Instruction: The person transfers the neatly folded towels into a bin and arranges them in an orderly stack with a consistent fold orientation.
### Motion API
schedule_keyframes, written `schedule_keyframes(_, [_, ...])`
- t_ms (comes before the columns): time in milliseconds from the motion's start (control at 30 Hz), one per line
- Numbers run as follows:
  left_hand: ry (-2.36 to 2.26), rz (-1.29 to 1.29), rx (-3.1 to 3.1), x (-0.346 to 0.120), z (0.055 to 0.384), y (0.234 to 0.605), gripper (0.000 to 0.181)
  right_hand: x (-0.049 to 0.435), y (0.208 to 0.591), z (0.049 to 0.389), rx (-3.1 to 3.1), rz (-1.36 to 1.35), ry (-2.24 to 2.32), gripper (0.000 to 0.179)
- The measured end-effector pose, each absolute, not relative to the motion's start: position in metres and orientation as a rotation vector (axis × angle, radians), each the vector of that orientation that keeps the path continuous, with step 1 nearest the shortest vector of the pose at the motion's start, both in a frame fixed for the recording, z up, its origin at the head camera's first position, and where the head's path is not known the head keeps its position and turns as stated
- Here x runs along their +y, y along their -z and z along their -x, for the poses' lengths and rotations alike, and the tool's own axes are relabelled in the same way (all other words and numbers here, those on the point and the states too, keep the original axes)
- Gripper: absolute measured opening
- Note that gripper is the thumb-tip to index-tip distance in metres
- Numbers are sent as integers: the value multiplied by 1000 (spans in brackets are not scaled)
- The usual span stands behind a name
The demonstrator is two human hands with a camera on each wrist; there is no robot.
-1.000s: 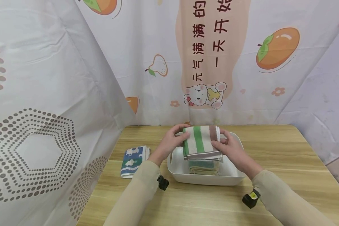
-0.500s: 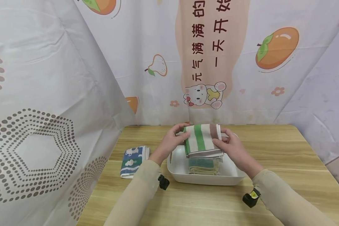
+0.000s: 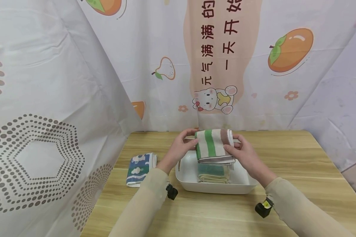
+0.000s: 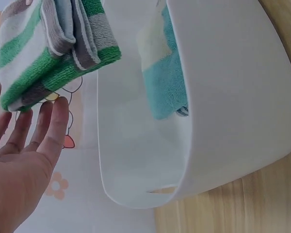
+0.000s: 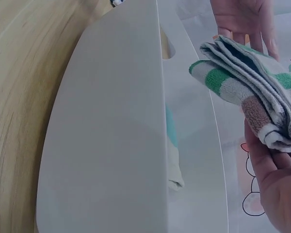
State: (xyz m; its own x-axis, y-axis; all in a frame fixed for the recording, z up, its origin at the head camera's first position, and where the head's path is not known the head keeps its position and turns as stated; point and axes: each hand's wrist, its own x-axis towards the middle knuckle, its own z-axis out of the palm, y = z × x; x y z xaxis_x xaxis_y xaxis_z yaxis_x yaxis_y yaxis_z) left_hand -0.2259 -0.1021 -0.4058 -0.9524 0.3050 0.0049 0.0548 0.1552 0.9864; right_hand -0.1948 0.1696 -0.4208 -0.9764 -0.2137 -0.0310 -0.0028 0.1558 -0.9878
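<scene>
Both hands hold a folded green-striped towel (image 3: pixel 214 146) above the white tub (image 3: pixel 187 184), over the teal and cream towels (image 3: pixel 212 173) stacked inside it. The left hand (image 3: pixel 181 147) has its fingers straight against the towel's nine o'clock edge, thumb on top. The right hand (image 3: pixel 245 153) cradles the three o'clock edge, thumb over the fold. A blue patterned cloth (image 3: pixel 139 168) lies on the table (image 3: pixel 287 154), at nine o'clock from the tub.

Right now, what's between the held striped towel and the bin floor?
In the head view, a folded teal and cream towel lies in the white bin, below the striped towel held between left hand and right hand.
</scene>
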Motion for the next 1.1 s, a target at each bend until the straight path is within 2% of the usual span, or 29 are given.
schedule_keyframes(400, [-1685, -338, 2440, -97, 225, 400, 38, 171, 416, 195, 2381, 259, 1808, 55])
schedule_keyframes(833, [-1502, -442, 2473, -93, 226, 405, 35, 175, 418, 199, 2445, 308, 1689, 50])
schedule_keyframes(1100, [-1433, -507, 2450, -90, 225, 405, 36, 176, 419, 199, 2416, 351, 1669, 53])
